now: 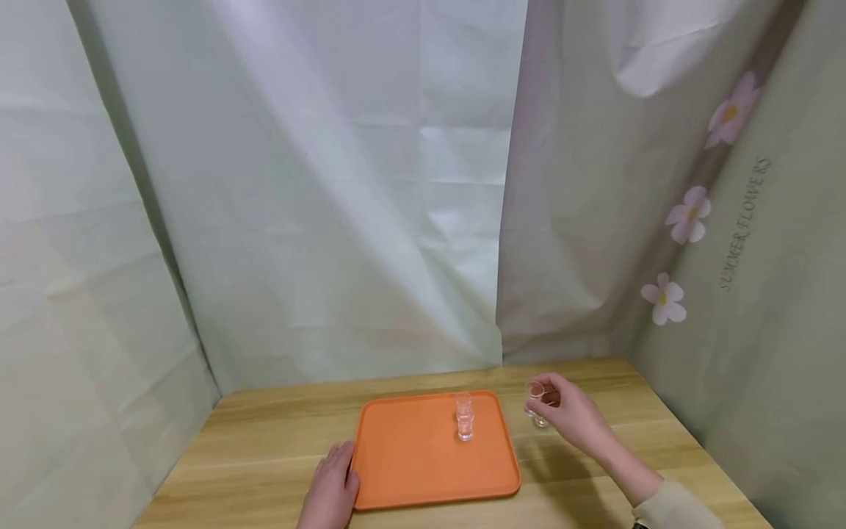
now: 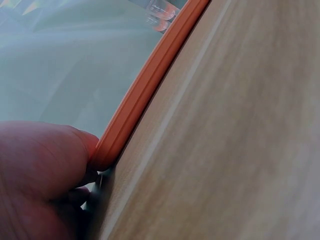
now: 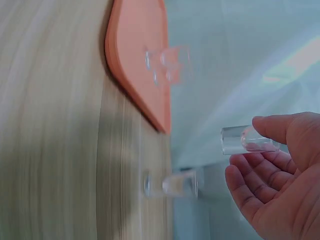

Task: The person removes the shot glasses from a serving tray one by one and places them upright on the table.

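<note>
My right hand [image 1: 573,416] pinches a small clear shot glass [image 3: 235,140] between thumb and fingers, to the right of the tray. Close below it, a second shot glass [image 3: 180,184] stands on the table. On the right part of the orange tray [image 1: 416,455], two more clear shot glasses [image 1: 465,427] stand one behind the other. My left hand [image 1: 329,491] rests at the tray's left edge with relaxed fingers, and its thumb touches the rim near the front corner. Part of the left fingers lies in shadow in the left wrist view.
The tray lies flat on a wood-grain table [image 1: 264,441]. Pale hanging cloth [image 1: 344,220] closes off the back and both sides, and the right-hand cloth [image 1: 760,330] bears printed flowers and lettering.
</note>
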Demonstrator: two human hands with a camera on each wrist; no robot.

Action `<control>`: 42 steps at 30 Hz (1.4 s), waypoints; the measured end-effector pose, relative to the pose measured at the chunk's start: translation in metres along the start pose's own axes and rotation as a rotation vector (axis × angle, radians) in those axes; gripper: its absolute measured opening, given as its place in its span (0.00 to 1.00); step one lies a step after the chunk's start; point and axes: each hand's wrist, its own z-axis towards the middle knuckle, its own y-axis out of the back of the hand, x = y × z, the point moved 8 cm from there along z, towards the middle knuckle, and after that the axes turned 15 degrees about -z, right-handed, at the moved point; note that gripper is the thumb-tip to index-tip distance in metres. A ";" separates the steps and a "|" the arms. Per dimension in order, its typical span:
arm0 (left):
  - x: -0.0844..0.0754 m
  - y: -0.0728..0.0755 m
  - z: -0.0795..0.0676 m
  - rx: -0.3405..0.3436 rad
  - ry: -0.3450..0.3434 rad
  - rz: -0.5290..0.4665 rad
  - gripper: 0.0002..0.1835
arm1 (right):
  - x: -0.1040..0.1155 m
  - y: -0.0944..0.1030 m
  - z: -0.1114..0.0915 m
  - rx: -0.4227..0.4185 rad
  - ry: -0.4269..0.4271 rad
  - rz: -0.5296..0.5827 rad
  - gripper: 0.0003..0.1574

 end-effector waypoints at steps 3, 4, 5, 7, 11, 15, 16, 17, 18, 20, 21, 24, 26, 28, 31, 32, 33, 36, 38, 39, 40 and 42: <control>0.003 0.001 -0.001 -0.001 0.002 -0.006 0.25 | -0.010 0.008 0.001 -0.012 0.004 -0.023 0.22; 0.004 0.001 -0.001 0.001 0.006 -0.006 0.25 | -0.013 0.010 0.001 -0.016 0.008 -0.033 0.22; 0.004 0.002 0.000 0.004 0.009 -0.005 0.25 | -0.016 0.013 0.002 -0.023 0.009 -0.040 0.21; 0.004 0.004 0.001 0.004 0.010 -0.009 0.25 | -0.022 0.017 0.004 -0.040 0.016 -0.054 0.20; 0.005 0.004 0.003 0.010 0.014 -0.010 0.25 | -0.035 0.023 0.004 -0.042 -0.002 -0.056 0.22; 0.008 0.001 0.000 0.021 0.022 -0.011 0.25 | -0.049 0.024 0.002 -0.019 -0.048 -0.057 0.24; 0.008 0.000 0.000 0.024 0.024 -0.010 0.25 | -0.052 0.023 0.001 -0.013 -0.053 -0.058 0.24; 0.009 0.000 0.000 0.024 0.026 -0.008 0.25 | -0.054 0.023 0.001 -0.011 -0.057 -0.056 0.24; 0.009 0.000 0.000 0.019 0.028 -0.009 0.25 | -0.057 0.023 0.002 -0.011 -0.059 -0.057 0.25; 0.010 0.001 0.000 0.007 0.025 -0.010 0.25 | -0.062 0.022 0.003 -0.011 -0.063 -0.051 0.26; 0.010 0.001 0.000 0.005 0.023 -0.008 0.25 | -0.065 0.021 0.004 -0.009 -0.065 -0.048 0.26; 0.010 0.001 0.002 -0.002 0.015 -0.007 0.26 | -0.074 0.016 0.006 -0.009 -0.069 -0.054 0.25; 0.010 0.001 0.003 0.003 0.004 -0.004 0.26 | -0.082 0.012 0.006 -0.007 -0.078 -0.061 0.24; 0.010 0.000 0.004 0.008 -0.004 -0.004 0.26 | -0.088 0.009 0.006 -0.005 -0.085 -0.069 0.24; 0.007 0.000 0.004 0.003 -0.028 -0.009 0.25 | -0.096 0.003 0.005 -0.001 -0.106 -0.057 0.24; 0.007 0.000 0.005 -0.001 -0.033 -0.014 0.25 | -0.097 0.001 0.004 0.002 -0.108 -0.050 0.24; 0.006 0.001 0.005 -0.010 -0.044 -0.017 0.25 | -0.097 0.000 0.005 0.004 -0.107 -0.041 0.25; 0.004 0.003 0.006 -0.031 -0.063 -0.030 0.25 | -0.098 -0.004 0.007 0.006 -0.110 -0.026 0.25; 0.003 0.002 0.006 -0.028 -0.064 -0.027 0.25 | -0.097 -0.006 0.008 0.005 -0.107 -0.029 0.25; 0.003 0.001 0.006 -0.024 -0.063 -0.028 0.25 | -0.098 -0.007 0.009 0.004 -0.111 -0.030 0.25; 0.003 0.001 0.007 -0.018 -0.056 -0.029 0.25 | -0.098 -0.008 0.010 0.004 -0.112 -0.031 0.25; 0.003 0.000 0.007 -0.009 -0.050 -0.028 0.25 | -0.099 -0.010 0.011 0.005 -0.113 -0.030 0.25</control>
